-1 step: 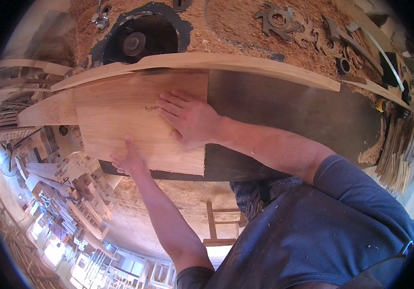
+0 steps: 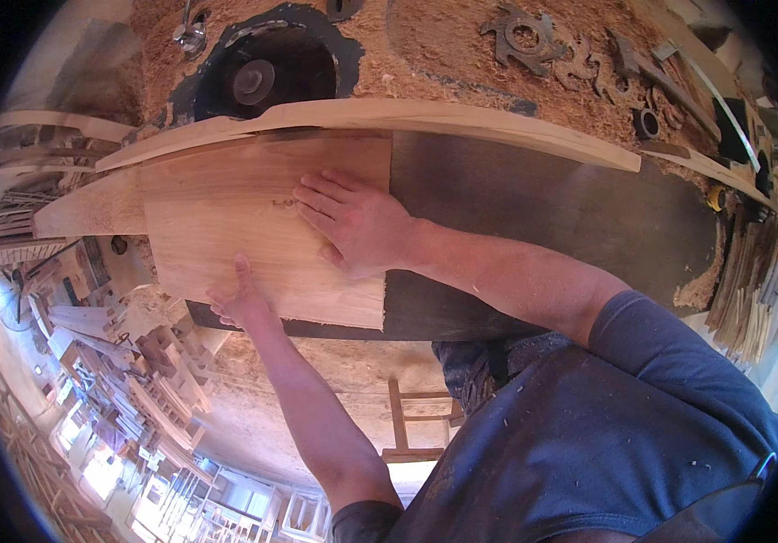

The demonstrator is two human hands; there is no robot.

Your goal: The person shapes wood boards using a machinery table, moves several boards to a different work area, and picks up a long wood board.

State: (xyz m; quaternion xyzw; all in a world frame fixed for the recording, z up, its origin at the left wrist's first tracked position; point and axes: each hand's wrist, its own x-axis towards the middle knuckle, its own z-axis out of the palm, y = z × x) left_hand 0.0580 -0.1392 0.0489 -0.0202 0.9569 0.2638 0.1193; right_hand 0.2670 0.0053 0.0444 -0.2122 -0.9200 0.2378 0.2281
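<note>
A pale wooden panel [image 2: 226,226] lies flat on the dark machine table [image 2: 570,217]. Its far edge rests against a long curved wooden strip [image 2: 461,122]. My right hand [image 2: 357,226] lies palm-down on the panel's right part, fingers spread and pointing left. My left hand [image 2: 240,303] holds the panel's near edge, thumb on top. A second board [image 2: 90,208] sticks out from the panel's left end.
Beyond the strip, a round table opening holds a spindle cutter [image 2: 258,77], ringed by thick sawdust [image 2: 443,45]. Toothed cutter heads [image 2: 525,32] lie at the back right. Thin wood strips [image 2: 751,281] are stacked at the right. A wooden frame [image 2: 407,421] stands on the floor below.
</note>
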